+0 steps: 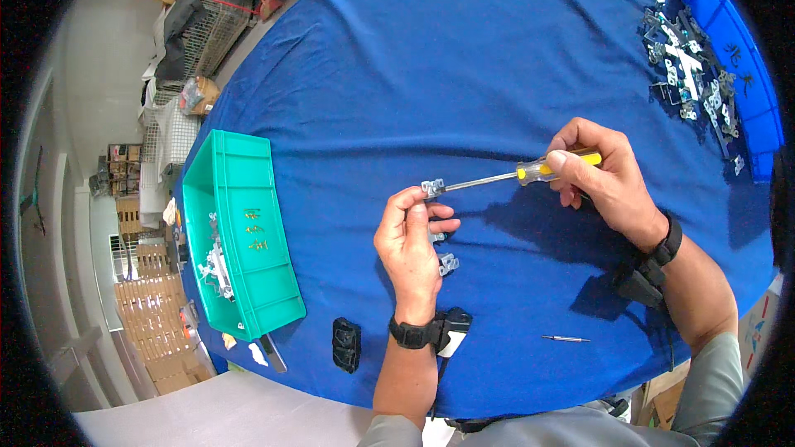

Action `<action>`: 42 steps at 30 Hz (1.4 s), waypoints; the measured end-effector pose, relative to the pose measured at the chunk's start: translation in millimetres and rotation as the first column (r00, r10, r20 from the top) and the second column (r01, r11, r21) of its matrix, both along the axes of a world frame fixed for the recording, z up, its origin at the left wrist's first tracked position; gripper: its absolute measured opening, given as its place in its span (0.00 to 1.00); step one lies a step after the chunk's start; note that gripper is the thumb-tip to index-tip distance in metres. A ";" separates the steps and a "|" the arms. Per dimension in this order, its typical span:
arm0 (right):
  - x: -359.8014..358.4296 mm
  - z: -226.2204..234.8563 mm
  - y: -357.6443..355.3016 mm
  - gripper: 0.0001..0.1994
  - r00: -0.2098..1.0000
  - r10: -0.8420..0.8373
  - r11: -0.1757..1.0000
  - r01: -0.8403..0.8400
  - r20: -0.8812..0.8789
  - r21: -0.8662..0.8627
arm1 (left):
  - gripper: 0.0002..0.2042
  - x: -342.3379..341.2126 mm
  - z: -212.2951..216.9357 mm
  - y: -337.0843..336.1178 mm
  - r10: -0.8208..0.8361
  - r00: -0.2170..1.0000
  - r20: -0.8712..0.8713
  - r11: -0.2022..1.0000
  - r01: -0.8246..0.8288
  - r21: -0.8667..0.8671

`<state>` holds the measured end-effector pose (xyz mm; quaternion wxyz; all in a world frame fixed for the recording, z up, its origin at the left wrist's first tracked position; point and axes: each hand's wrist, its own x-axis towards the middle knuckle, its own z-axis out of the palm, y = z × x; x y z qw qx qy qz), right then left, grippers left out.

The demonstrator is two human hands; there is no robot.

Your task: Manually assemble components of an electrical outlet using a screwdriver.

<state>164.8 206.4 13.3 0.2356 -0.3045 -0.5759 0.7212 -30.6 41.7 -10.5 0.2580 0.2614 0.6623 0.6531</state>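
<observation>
In my right hand (600, 174) is a screwdriver with a clear and yellow handle (538, 171), its metal shaft pointing left. The shaft's tip meets a small clear plastic part (432, 188), which my left hand (410, 240) pinches between thumb and index finger. My left hand's other fingers are partly curled. Just right of that hand, another small clear part (448, 264) lies on the blue cloth, and one more shows partly behind the fingers. Whether a screw sits at the tip is too small to tell.
A green bin (265, 257) with metal and white pieces stands at left. At far right, a pile of small parts (683, 66) lies beside a blue bin (737, 50). A black object (346, 345) and a double-ended bit (566, 338) lie near the front of the cloth (464, 58).
</observation>
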 end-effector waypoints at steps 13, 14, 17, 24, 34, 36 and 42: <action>0.7 -2.6 1.4 0.11 1.000 -0.024 1.000 0.024 -0.019 -0.007 | 0.07 1.8 0.0 -0.3 0.035 0.999 -0.010 0.999 -0.035 0.011; 0.6 -2.7 1.4 0.11 1.000 -0.023 1.000 0.023 -0.016 -0.002 | 0.07 2.3 0.6 -0.1 0.033 0.999 -0.011 0.999 -0.033 0.010; 0.4 -3.7 1.2 0.11 1.000 -0.014 1.000 0.014 -0.017 0.013 | 0.07 2.0 -0.4 -0.1 0.027 0.999 -0.018 1.000 -0.027 0.013; 1.1 -1.9 2.9 0.10 0.998 0.048 0.996 -0.046 -0.031 0.070 | 0.08 0.8 -1.7 -0.7 0.038 0.977 -0.208 0.999 -0.037 0.007; 0.2 4.2 3.2 0.11 0.990 0.091 0.988 -0.104 0.105 0.116 | 0.08 -1.0 -0.7 -1.0 0.036 0.975 -0.221 0.999 -0.037 0.001; 1.5 1.0 5.2 0.12 0.989 0.125 0.987 -0.133 0.078 0.096 | 0.08 -1.3 0.5 -1.0 0.035 0.976 -0.214 0.999 -0.036 -0.003; -0.2 -14.6 9.0 0.13 0.988 0.070 0.953 -0.024 -0.141 0.303 | 0.08 1.0 -1.1 -0.2 0.038 0.989 -0.141 0.999 -0.037 0.013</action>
